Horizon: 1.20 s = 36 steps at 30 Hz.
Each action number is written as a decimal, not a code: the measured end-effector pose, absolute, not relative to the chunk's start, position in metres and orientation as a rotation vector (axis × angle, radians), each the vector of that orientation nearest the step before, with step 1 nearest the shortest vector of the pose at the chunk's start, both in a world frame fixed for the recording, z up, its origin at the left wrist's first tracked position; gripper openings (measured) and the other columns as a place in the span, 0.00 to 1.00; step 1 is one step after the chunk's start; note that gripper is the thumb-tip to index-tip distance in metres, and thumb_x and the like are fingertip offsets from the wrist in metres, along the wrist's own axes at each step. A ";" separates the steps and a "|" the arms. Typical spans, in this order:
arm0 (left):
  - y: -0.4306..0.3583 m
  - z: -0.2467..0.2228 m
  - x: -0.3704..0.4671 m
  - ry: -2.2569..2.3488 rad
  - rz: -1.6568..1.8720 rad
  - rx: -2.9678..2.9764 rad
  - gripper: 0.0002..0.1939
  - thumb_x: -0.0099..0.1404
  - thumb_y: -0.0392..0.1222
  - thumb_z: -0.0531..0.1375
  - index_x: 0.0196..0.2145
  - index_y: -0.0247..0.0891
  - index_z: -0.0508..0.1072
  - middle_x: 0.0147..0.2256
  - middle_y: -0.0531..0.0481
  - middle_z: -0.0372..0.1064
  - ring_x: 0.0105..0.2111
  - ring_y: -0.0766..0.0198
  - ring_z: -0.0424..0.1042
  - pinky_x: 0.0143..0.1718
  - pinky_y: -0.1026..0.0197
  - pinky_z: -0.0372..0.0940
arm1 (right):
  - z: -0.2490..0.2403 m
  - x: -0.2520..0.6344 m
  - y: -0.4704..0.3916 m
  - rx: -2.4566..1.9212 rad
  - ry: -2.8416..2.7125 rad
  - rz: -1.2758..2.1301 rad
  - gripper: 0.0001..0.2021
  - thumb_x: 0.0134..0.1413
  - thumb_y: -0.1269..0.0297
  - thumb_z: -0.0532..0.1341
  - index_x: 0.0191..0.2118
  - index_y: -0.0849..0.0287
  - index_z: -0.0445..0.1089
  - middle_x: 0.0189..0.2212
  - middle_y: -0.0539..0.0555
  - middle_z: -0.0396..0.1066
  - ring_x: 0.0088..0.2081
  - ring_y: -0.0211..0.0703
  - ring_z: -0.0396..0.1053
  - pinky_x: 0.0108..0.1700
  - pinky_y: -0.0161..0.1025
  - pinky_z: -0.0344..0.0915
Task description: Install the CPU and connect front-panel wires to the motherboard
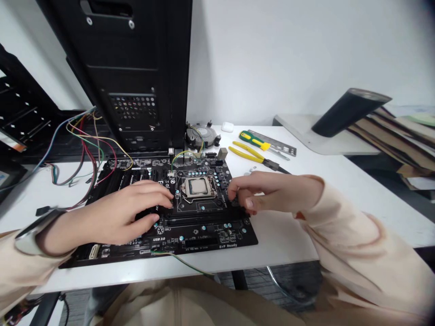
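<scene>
A black motherboard lies on the white table, with a silver processor seated in its socket. The socket's metal frame surrounds the processor. My left hand lies palm down over the left part of the board, fingers stretched out and apart, fingertips just left of the socket. At the board's right edge, by the end of the long black memory slots, is my right hand. Its fingers are curled in toward the thumb; anything between them is hidden.
A black computer case stands behind the board, its coloured cables trailing left. Further back are a cooler fan, white earbud case, yellow-handled pliers, green-yellow screwdriver and metal ruler. A stand is at right.
</scene>
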<state>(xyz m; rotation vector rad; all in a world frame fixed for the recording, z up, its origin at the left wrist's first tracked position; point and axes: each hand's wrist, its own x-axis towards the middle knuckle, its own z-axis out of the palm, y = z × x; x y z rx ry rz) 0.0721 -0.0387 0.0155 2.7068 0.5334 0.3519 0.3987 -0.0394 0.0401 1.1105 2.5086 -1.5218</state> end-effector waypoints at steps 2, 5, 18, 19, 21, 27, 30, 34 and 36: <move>-0.038 0.015 0.072 0.532 0.353 2.717 0.13 0.65 0.32 0.51 0.45 0.38 0.68 0.46 0.44 0.68 0.47 0.60 0.68 0.49 0.56 0.65 | 0.041 0.398 -0.041 1.164 2.462 -1.508 0.25 0.56 0.42 0.52 0.43 0.64 0.64 0.21 0.50 0.67 0.25 0.37 0.66 0.28 0.35 0.62; -0.038 0.015 0.071 0.537 0.353 2.728 0.11 0.67 0.33 0.51 0.44 0.38 0.69 0.47 0.44 0.68 0.47 0.61 0.68 0.49 0.57 0.65 | 0.042 0.398 -0.043 1.225 2.331 -1.573 0.23 0.58 0.46 0.53 0.45 0.63 0.64 0.21 0.51 0.69 0.24 0.37 0.68 0.28 0.34 0.64; -0.038 0.010 0.072 0.610 0.365 2.693 0.10 0.69 0.38 0.52 0.43 0.39 0.71 0.47 0.45 0.69 0.47 0.60 0.69 0.50 0.56 0.65 | 0.035 0.407 -0.042 1.261 2.055 -2.108 0.30 0.55 0.46 0.58 0.56 0.61 0.58 0.25 0.50 0.72 0.27 0.38 0.74 0.32 0.36 0.71; -0.038 0.010 0.072 0.601 0.362 2.699 0.10 0.69 0.38 0.51 0.43 0.39 0.71 0.47 0.45 0.69 0.47 0.60 0.69 0.50 0.57 0.65 | 0.035 0.407 -0.042 1.247 2.041 -2.133 0.31 0.54 0.45 0.58 0.56 0.61 0.57 0.25 0.50 0.73 0.28 0.39 0.74 0.32 0.36 0.71; -0.039 0.012 0.072 0.579 0.358 2.715 0.11 0.68 0.36 0.51 0.45 0.39 0.70 0.47 0.45 0.69 0.47 0.60 0.68 0.50 0.57 0.64 | 0.034 0.408 -0.041 1.238 2.017 -2.161 0.32 0.53 0.44 0.59 0.56 0.62 0.57 0.26 0.51 0.73 0.28 0.39 0.74 0.32 0.36 0.71; -0.040 0.015 0.071 0.560 0.340 2.733 0.14 0.67 0.33 0.50 0.50 0.40 0.66 0.48 0.47 0.68 0.49 0.61 0.66 0.51 0.58 0.62 | 0.033 0.406 -0.042 1.237 1.981 -2.216 0.34 0.51 0.42 0.59 0.56 0.62 0.57 0.26 0.52 0.73 0.29 0.41 0.75 0.32 0.37 0.72; -0.040 0.016 0.072 0.536 0.322 2.738 0.15 0.67 0.34 0.51 0.50 0.40 0.66 0.48 0.46 0.68 0.48 0.60 0.66 0.51 0.57 0.61 | 0.035 0.403 -0.045 1.294 2.020 -2.135 0.31 0.53 0.44 0.59 0.56 0.61 0.59 0.25 0.51 0.73 0.28 0.39 0.74 0.33 0.37 0.71; -0.039 0.017 0.073 0.458 0.332 2.778 0.15 0.66 0.37 0.53 0.50 0.39 0.65 0.47 0.45 0.69 0.48 0.58 0.67 0.51 0.55 0.60 | 0.040 0.398 -0.044 1.402 2.184 -1.773 0.21 0.56 0.52 0.57 0.50 0.62 0.66 0.21 0.49 0.70 0.24 0.36 0.69 0.28 0.35 0.66; -0.039 0.016 0.073 0.433 0.343 2.797 0.15 0.65 0.39 0.55 0.50 0.40 0.65 0.47 0.45 0.69 0.48 0.57 0.66 0.52 0.53 0.60 | 0.043 0.397 -0.042 1.350 2.288 -1.566 0.17 0.55 0.55 0.57 0.45 0.62 0.70 0.20 0.49 0.69 0.24 0.36 0.68 0.28 0.35 0.64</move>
